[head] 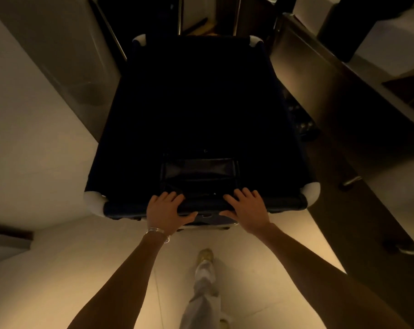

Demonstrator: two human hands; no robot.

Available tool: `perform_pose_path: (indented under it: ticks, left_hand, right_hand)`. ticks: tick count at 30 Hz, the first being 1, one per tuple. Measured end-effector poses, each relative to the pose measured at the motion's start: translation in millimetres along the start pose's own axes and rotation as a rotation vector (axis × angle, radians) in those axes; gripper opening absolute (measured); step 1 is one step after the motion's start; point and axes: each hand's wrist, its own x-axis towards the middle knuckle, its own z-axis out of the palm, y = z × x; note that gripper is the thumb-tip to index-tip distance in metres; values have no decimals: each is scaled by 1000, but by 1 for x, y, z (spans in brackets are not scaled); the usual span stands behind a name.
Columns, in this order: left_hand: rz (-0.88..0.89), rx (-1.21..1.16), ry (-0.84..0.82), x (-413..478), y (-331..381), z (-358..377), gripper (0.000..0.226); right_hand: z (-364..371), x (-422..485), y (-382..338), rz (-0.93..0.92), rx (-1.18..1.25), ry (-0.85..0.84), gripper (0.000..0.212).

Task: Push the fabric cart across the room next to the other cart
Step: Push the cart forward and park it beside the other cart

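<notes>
A dark fabric cart with white corner caps fills the middle of the head view, its inside black and mostly unreadable. My left hand grips the near top rail left of centre, fingers over the rail and thumb under it. My right hand holds the same rail right of centre in the same way. A silver bangle sits on my left wrist. No second cart can be made out in this dim view.
A pale wall and a dark panel run close along the cart's left side. Dark wooden doors with metal handles line the right. A narrow dark opening lies ahead. My leg and shoe are on the pale floor.
</notes>
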Motion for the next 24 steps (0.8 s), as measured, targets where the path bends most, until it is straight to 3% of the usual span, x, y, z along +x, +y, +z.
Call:
perform_pose_path:
  ticks: [14,24]
  left_hand:
    - [-197,8,25,153,-3,37,61]
    - [-282,30,41,130,39,44,59]
  right_hand:
    - [11,172,98,-99,5,-168,61]
    - [12,153,123,-185,6,-166,61]
